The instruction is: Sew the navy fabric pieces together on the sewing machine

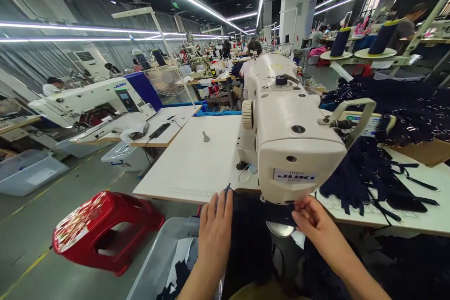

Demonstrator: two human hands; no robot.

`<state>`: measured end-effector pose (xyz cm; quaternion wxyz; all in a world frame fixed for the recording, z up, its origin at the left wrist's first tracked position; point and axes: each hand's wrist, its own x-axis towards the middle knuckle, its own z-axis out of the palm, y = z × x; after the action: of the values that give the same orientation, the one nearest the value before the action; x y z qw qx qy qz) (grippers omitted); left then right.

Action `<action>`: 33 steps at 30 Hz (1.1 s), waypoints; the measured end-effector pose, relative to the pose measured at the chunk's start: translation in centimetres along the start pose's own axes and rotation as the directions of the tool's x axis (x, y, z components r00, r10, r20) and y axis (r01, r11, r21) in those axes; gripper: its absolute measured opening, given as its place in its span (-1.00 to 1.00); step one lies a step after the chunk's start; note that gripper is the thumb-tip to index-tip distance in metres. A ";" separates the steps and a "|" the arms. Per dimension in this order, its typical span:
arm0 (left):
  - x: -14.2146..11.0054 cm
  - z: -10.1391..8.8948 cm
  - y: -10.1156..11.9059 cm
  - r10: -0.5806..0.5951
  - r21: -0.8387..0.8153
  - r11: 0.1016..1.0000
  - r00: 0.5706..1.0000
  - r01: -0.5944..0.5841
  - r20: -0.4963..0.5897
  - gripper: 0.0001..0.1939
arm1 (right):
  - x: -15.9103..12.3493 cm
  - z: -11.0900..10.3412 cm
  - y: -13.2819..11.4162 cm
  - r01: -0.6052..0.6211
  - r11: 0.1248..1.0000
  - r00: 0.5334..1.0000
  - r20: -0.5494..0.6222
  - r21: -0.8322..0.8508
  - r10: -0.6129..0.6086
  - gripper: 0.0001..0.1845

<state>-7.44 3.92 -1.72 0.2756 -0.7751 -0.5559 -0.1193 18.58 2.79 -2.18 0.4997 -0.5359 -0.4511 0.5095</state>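
Note:
A white JUKI sewing machine (pixel 298 164) stands before me, its head over a piece of dark navy fabric (pixel 248 234). My left hand (pixel 216 227) lies along the fabric's left edge, fingers stretched out and thumb hidden. Pinched between thumb and fingertips, the fabric's right end is in my right hand (pixel 312 218), just below the machine head. The needle area is hidden behind the head. To the right, a pile of navy straps (pixel 348 173) with dark cords spreads over the white table.
A small metal tool (pixel 206 137) lies on the white tabletop (pixel 190 159). Below left are a red stool (pixel 105 229) and a clear plastic bin (pixel 158 258) with fabric pieces. Thread cones (pixel 340 42) stand at the back right. Another JUKI machine (pixel 94 103) is at left; people sit farther off.

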 end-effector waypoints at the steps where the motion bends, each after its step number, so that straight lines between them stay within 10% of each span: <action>1: -0.1 0.6 0.1 -0.015 0.001 1.000 1.000 0.015 0.011 -0.34 | 0.2 0.6 0.3 0.054 0.996 0.998 -0.012 -0.071 -0.055 -0.69; 5: -0.2 1.3 2.2 0.108 -0.099 0.988 0.991 -0.116 -0.077 -0.41 | 0.7 1.5 1.0 0.170 0.945 0.980 -0.049 -0.280 -0.191 -0.75; 10: 1.0 -1.1 4.7 0.481 -0.265 0.813 0.855 -0.518 -0.194 -0.62 | 0.2 0.1 -0.4 0.185 0.886 0.982 0.039 -0.426 -0.186 -0.75; 33: 0.4 -2.2 6.0 0.353 -0.400 0.845 0.932 -0.355 -0.082 -0.53 | 2.0 -2.1 -0.7 0.422 0.734 0.892 0.389 -0.532 -0.232 -0.63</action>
<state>-1.50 1.62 -1.43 0.1262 -0.9041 -0.3653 -0.1822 20.87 4.71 -1.72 0.3115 -0.4951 -0.7470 0.3159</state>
